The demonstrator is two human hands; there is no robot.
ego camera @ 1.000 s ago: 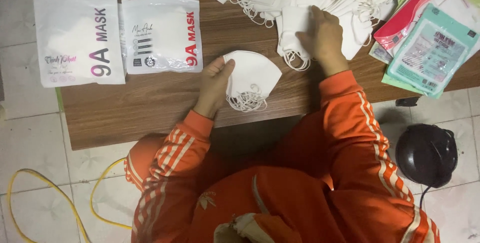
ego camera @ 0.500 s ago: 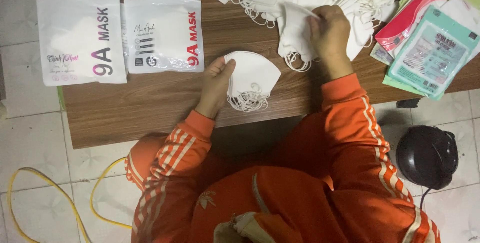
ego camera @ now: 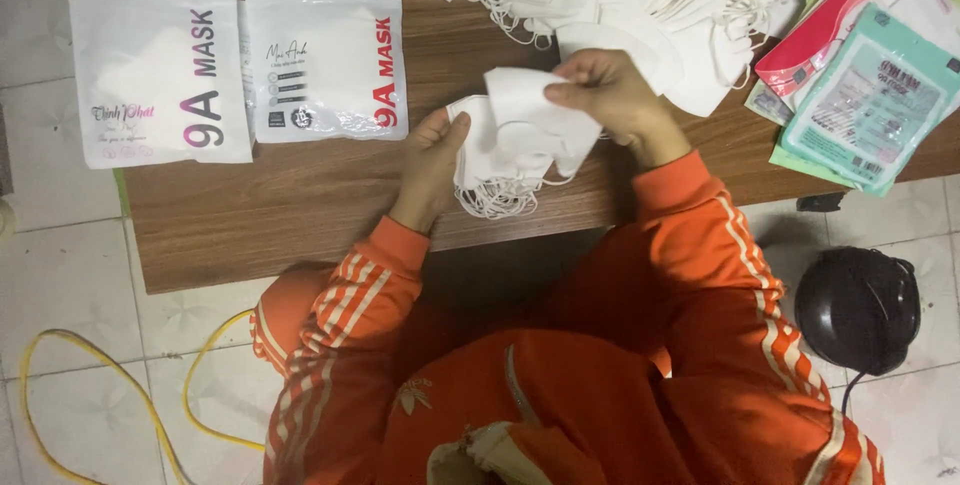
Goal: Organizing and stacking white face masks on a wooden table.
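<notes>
A small stack of folded white face masks [ego camera: 500,160] rests on the brown wooden table [ego camera: 300,210], ear loops dangling at its near edge. My left hand [ego camera: 432,160] holds the stack's left side. My right hand [ego camera: 612,95] pinches one white mask [ego camera: 530,110] by its upper right corner and holds it over the stack. A large heap of loose white masks [ego camera: 640,5] lies just beyond my right hand at the table's far edge. Orange striped sleeves cover both arms.
Two white sealed mask pouches [ego camera: 155,65] [ego camera: 325,55] lie at the left of the table. Coloured flat packets [ego camera: 860,75] are fanned out at the right. A black round object [ego camera: 858,307] and a yellow cable [ego camera: 120,395] sit on the tiled floor.
My right hand has drawn one mask out of the heap and brought it left and nearer, over the stack. My left hand stays on the stack.
</notes>
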